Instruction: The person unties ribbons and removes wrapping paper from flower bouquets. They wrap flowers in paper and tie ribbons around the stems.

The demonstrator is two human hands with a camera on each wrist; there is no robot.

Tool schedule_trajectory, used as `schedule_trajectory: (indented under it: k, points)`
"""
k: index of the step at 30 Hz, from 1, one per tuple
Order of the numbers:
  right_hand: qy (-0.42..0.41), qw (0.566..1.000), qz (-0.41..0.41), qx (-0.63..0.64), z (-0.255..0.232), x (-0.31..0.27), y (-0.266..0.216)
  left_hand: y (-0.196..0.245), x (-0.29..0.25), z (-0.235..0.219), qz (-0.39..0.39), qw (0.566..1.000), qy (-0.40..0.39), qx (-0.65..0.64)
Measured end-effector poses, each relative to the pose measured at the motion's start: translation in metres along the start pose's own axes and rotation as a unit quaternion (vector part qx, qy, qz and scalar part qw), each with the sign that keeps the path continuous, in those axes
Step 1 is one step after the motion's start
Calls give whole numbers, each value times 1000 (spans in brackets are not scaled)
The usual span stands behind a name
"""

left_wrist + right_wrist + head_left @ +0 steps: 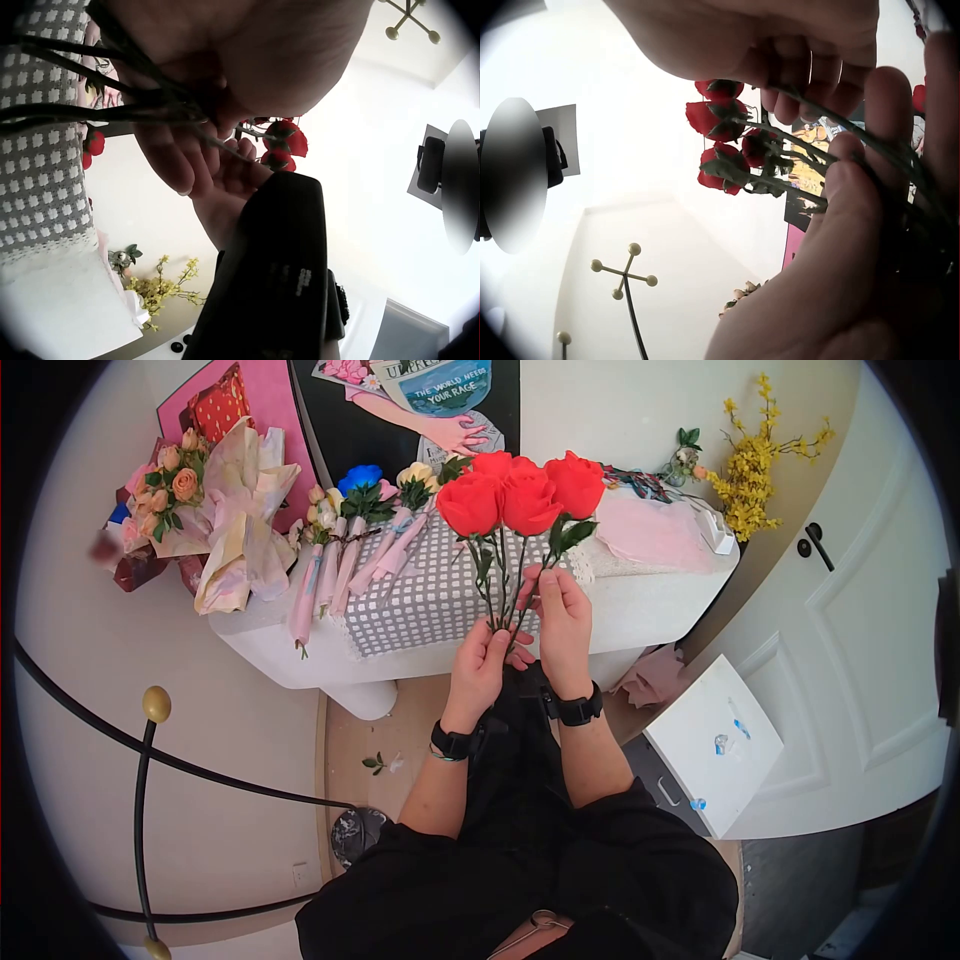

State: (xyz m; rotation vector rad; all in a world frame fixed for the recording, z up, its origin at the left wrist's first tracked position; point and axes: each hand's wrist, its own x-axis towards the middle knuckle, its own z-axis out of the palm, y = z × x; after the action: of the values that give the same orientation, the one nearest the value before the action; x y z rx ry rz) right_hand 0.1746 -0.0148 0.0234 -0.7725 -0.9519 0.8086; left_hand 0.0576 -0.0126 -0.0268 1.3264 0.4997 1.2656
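Several red artificial roses [528,498] stand upright in a bunch before the person, blooms at the top and dark green stems fanning out below. Low on the bunch, the left hand [474,678] grips the gathered stems between thumb and fingers. Higher up and to the right, the right hand [566,622] pinches the stem of the rightmost rose, just below its green leaves [570,536]. In the right wrist view, the left thumb [847,199] lies across the stems, and the roses [724,120] show from underneath. Stem ends are partly hidden by the left hand.
Behind the hands, a white table [640,610] bears a grey-and-white checked cloth [400,610], pink-wrapped flowers [345,565] and pink paper [655,530]. A paper-wrapped bouquet [240,530] is at left, yellow flowers [750,480] at right. A white cabinet [720,750] stands near the door [850,650].
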Motion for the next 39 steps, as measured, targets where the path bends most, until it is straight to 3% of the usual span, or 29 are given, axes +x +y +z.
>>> schedule_trajectory:
  k: [5,8,15,17,21,27,29,33,35,39]
  points:
    - [-5,991,30,127,-3,3,0,-4,-1,-5,-3,1000,-7,-24]
    - [-19,996,45,75,-1,3,0,-5,0,-8,10,999,-41,22]
    - [-49,992,62,93,-3,-1,1,-5,1,-8,-30,999,-44,-6]
    - [-106,989,81,59,-4,-1,-1,-6,2,-8,-18,999,-41,19]
    - [-127,989,54,45,-9,4,6,-12,2,-9,-26,999,-21,36]
    - [-148,982,60,98,-6,3,-1,-18,3,-6,36,985,31,165]
    - [-143,987,70,1,-3,0,-7,-13,1,-4,33,971,46,232]
    - [-145,987,72,0,-11,5,4,-22,0,-4,43,973,48,222]
    - [-130,991,33,27,-9,4,10,-26,0,-6,36,983,51,172]
    - [-123,991,30,53,-10,5,13,-25,-2,-6,9,995,47,91]
